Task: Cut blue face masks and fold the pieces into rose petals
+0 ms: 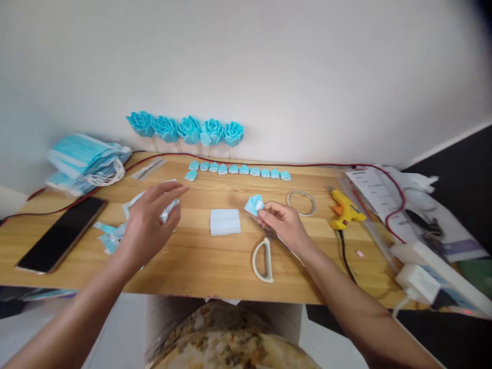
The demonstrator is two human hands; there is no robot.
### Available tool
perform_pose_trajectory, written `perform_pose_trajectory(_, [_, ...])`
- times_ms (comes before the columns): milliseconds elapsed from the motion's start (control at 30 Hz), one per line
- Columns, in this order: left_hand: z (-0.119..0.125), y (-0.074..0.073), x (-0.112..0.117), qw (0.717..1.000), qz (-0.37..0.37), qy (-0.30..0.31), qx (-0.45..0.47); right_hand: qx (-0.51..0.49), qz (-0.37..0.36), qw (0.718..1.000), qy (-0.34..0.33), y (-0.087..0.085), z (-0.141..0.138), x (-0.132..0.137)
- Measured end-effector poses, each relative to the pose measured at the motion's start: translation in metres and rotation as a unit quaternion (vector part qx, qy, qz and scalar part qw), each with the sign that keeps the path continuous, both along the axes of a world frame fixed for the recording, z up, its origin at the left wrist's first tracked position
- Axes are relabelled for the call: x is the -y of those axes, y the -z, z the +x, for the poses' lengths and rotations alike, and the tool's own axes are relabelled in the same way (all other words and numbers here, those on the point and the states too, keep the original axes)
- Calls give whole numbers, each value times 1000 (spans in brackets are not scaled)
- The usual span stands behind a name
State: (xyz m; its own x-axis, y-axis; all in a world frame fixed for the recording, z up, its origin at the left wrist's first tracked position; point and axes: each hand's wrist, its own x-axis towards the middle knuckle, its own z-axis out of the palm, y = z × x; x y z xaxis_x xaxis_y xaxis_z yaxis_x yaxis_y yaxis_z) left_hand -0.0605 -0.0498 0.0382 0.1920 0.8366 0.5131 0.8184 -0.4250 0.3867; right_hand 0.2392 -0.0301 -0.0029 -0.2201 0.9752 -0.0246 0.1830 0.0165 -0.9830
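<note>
At the far left of the wooden tabletop (200,266), a stack of pale-blue pleated face masks (86,161) is seen, with white ear loops hanging from it. A flat black smartphone (63,233) is laid just in front of the stack, screen up. Next to the phone, a loose heap of light-blue fabric scraps (109,237) is spread on the wood. The left hand (148,223) is held over the heap, palm down, with the fingers loosely spread and nothing visibly gripped. That hand is blurred, so contact with the scraps cannot be told.

Behind, five bright-blue fabric roses (184,128) are leaned against the white wall, and a row of small folded blue petals (238,169) is lined up before them. A flat folded rectangle of pale-blue mask material (225,221) is placed near the middle of the tabletop. Just to its right, a small folded piece of light-blue fabric (254,204) is pinched between the fingertips of the right hand (282,223). Cream-handled scissors (263,261) are laid partly beneath that hand, handle toward the near edge. Further right, a thin ring of clear tape (302,201) and a yellow plastic glue gun (346,210) are found — then a spread of white printed papers (369,187).
</note>
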Motion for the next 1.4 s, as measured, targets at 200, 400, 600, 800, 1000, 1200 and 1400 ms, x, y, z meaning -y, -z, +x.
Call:
perform_pose_trajectory(200, [74,8,-18,965,-178,124,150,-21,-19,999,-31,-3,-2,0])
perform_pose_trajectory(400, [101,16,-37,862,-390,162,280,-36,-18,999,-34,-6,0,0])
perform_pose_trajectory(600, [110,23,-39,813,-447,180,327,-47,-13,999,-24,-3,1,-2])
perform_pose_trajectory(800, [111,29,-40,806,-461,161,335,-48,-22,998,-22,-4,4,-3])
perform_pose_trajectory(1000, [114,27,-34,799,-479,162,325,-57,-27,998,15,-3,2,-3])
perform_pose_trajectory(1200, [112,31,-34,791,-467,146,367,-45,-24,998,40,-9,1,-3])
perform_pose_trajectory(1400, [107,31,-34,790,-447,153,391,-49,-30,998,40,-10,2,-3])
